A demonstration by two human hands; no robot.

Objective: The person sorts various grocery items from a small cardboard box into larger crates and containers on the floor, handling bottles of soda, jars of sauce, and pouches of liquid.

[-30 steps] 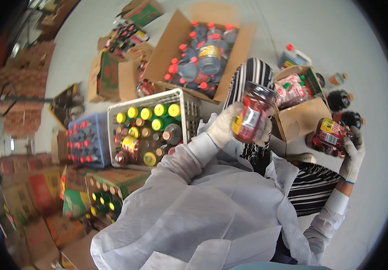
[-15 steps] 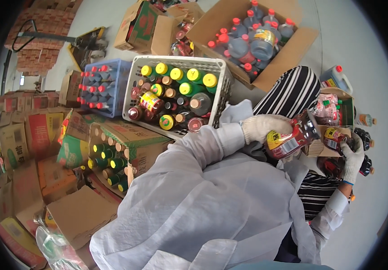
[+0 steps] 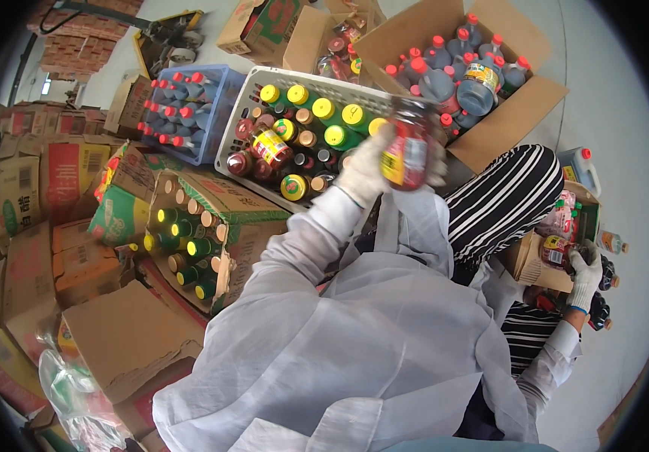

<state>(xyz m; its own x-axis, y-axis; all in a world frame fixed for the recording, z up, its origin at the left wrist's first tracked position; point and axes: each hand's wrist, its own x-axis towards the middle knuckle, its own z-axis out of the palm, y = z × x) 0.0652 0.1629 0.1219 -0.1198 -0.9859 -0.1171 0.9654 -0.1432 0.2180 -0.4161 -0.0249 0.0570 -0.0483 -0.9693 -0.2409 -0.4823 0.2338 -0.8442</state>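
Note:
My left hand (image 3: 367,169), in a white knit glove, is closed round a dark bottle (image 3: 407,151) with a red and yellow label. It holds the bottle up over the right end of a white plastic crate (image 3: 226,147), which is packed with yellow-capped, brown-capped and dark bottles. At my right, my gloved right hand (image 3: 585,277) is closed at the end of another dark labelled bottle (image 3: 555,251). That bottle lies at a small open carton (image 3: 524,260) beside my striped trouser leg. Its end is partly hidden by my fingers.
A large open carton (image 3: 520,124) holds several red-capped bottles. Left of the crate stand a blue crate (image 3: 219,124) of red-capped bottles and an open carton (image 3: 238,264) of bottles. Stacked cartons (image 3: 27,279) line the left side. A jug (image 3: 580,169) stands on the right.
My left hand has carried the dark bottle leftward and up, from beside my knee to over the white crate. My right hand has stayed at the other bottle. The view has shifted slightly.

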